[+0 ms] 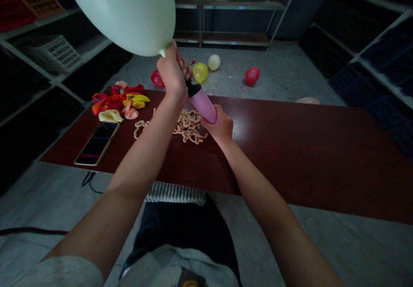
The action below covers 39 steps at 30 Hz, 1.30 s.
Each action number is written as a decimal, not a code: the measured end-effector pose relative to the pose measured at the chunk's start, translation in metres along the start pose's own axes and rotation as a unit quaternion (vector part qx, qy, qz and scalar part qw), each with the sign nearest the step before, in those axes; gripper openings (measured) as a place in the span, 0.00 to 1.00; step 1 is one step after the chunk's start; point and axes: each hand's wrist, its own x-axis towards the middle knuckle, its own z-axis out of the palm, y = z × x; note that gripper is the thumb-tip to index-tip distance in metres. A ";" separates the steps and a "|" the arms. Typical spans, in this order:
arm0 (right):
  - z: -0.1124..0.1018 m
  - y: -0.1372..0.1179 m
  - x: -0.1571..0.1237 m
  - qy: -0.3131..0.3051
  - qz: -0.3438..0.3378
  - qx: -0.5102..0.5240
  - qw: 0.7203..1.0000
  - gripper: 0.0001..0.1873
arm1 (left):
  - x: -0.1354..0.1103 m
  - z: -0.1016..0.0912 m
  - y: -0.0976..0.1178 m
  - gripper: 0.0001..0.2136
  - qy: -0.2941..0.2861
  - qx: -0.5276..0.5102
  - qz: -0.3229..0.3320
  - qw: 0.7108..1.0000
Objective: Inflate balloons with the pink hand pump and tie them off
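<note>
A large pale green balloon (129,11), inflated, fills the upper left. My left hand (172,74) is closed around its neck where it meets the black nozzle of a pink hand pump (203,104). My right hand (219,128) grips the pump's lower end, just above the dark red table (306,149). The pump slants from upper left to lower right between both hands.
On the table lie a pile of limp coloured balloons (118,102), a heap of beige rubber bands (187,125) and a phone (97,143). Small inflated balloons, a red (252,75), a yellow (200,72) and a white (214,62), rest on the floor beyond. Shelving racks line both sides.
</note>
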 end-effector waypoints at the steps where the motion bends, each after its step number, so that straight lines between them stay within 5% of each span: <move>1: 0.000 0.001 0.000 -0.002 0.004 -0.006 1.000 0.27 | -0.003 0.000 -0.006 0.22 0.002 0.000 -0.008 1.000; 10: 0.003 -0.007 -0.002 -0.006 -0.052 -0.010 0.999 0.28 | 0.018 -0.041 0.008 0.22 0.040 -0.079 -0.107 0.990; 24: 0.003 -0.005 -0.007 -0.006 -0.150 -0.036 0.988 0.27 | 0.039 -0.107 0.094 0.19 0.142 -0.098 -0.023 0.985; 31: 0.006 -0.005 -0.007 -0.016 -0.122 0.048 0.991 0.26 | 0.039 -0.069 0.123 0.22 0.094 -0.060 0.015 0.994; 39: 0.006 0.003 -0.006 -0.006 -0.042 0.060 0.997 0.26 | 0.030 0.000 0.079 0.22 -0.018 -0.016 0.052 0.998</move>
